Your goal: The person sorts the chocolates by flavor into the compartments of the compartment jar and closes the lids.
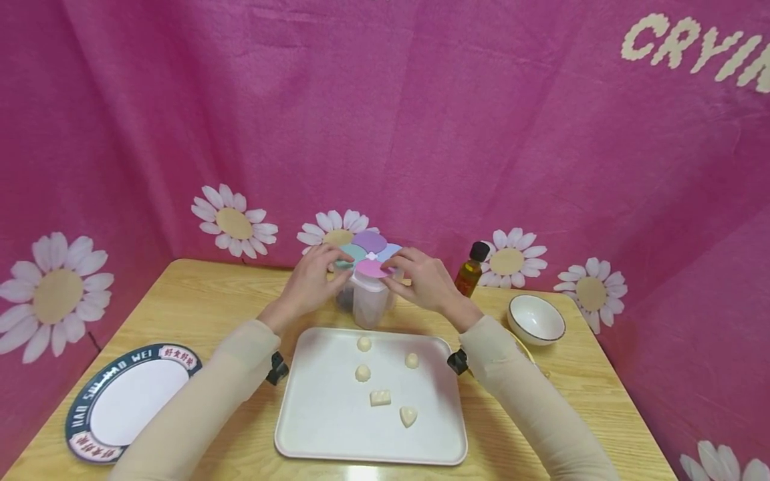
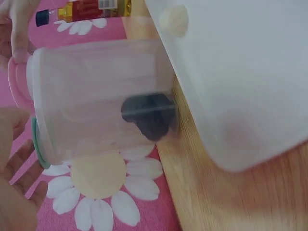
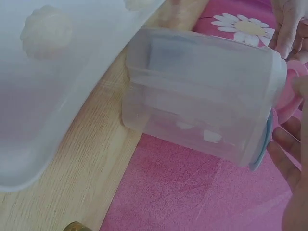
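Note:
A clear plastic storage container (image 1: 369, 306) stands behind the tray, its top split into purple, blue, green and pink flaps. Dark contents (image 2: 150, 113) show through one compartment. At its front, the pink flap (image 1: 370, 269) is tilted up from the rim. My right hand (image 1: 424, 277) pinches the right edge of this flap, thumb below; its other fingers spread beside the blue flap (image 3: 262, 144). On the other side my left hand (image 1: 313, 277) reaches over the green flap (image 2: 40, 143), fingers loosely extended and thumb near the pink flap.
A white tray (image 1: 325, 407) with several small pale molded pieces (image 1: 380, 398) lies in front. To the left is a dark-rimmed plate (image 1: 141, 401). An oil bottle (image 1: 469, 272) and a white bowl (image 1: 537, 319) stand on the right. Behind the table hangs a pink curtain (image 1: 385, 133).

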`<state>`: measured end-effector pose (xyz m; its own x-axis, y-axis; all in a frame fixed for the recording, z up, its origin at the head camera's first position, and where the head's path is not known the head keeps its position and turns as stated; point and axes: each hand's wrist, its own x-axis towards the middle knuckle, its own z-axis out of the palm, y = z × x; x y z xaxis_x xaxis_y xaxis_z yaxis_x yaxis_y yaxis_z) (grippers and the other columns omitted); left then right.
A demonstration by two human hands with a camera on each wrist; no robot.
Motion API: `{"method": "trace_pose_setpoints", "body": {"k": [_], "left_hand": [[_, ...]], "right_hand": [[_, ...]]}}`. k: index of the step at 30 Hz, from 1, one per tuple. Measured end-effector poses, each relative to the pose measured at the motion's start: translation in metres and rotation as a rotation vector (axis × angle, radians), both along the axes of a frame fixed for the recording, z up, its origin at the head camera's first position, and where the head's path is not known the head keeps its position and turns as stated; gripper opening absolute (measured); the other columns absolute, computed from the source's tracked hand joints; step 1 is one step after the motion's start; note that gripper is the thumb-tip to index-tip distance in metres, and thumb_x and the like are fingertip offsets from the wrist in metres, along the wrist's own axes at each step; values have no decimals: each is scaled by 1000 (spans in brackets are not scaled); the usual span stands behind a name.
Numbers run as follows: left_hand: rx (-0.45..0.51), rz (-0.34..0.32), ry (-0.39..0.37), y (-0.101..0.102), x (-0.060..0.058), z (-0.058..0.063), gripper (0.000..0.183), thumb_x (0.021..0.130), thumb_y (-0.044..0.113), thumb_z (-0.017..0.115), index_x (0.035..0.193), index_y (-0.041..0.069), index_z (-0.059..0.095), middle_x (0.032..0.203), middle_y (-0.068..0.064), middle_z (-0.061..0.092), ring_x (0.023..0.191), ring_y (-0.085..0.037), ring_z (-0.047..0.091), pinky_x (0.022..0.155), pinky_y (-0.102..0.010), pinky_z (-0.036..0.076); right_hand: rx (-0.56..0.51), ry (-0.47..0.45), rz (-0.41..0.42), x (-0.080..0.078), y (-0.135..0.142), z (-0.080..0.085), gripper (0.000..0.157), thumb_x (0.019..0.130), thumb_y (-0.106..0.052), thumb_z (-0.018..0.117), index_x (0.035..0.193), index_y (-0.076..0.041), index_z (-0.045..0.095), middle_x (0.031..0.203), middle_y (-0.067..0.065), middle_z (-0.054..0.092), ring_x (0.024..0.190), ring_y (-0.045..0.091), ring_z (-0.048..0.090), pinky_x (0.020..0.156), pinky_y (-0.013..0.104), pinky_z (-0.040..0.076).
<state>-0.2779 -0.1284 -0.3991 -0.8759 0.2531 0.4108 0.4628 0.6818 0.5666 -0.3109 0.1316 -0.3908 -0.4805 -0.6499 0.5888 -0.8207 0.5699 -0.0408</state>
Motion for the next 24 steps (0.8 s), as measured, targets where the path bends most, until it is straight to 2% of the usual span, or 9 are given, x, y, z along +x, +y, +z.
{"method": "trace_pose_setpoints", "body": {"k": [7, 10, 17, 24], "left_hand": [[192, -31, 10, 13, 4, 4, 25, 97, 15, 77, 119, 5, 74, 127, -15, 69, 124, -33, 62, 103, -52, 54], [246, -21, 14, 19, 5, 4, 23, 96, 14, 78, 117, 4, 75, 124, -16, 71, 122, -33, 64, 106, -51, 53], [316, -16, 45, 29, 1, 4, 21, 94, 12, 80, 111, 2, 75, 112, -17, 73, 107, -33, 71, 98, -47, 59], [338, -6, 59, 32, -3, 4, 18, 93, 9, 80, 108, 1, 75, 108, -17, 73, 103, -32, 72, 96, -46, 60]], "right_hand": [[-87, -21, 26, -3, 1, 0, 15, 92, -21, 82, 103, -12, 78, 97, 5, 75, 83, 19, 71, 64, 32, 60], [-125, -26, 35, -4, 1, 1, 14, 92, -18, 82, 102, -12, 78, 95, 6, 75, 81, 20, 70, 65, 34, 60], [-189, -66, 36, -7, 0, 5, 9, 94, -14, 79, 101, -9, 77, 93, 8, 75, 80, 26, 71, 68, 43, 61], [-205, -64, 6, -7, -1, 7, 11, 93, -15, 80, 102, -9, 77, 91, 8, 74, 80, 25, 70, 66, 37, 60]]}}
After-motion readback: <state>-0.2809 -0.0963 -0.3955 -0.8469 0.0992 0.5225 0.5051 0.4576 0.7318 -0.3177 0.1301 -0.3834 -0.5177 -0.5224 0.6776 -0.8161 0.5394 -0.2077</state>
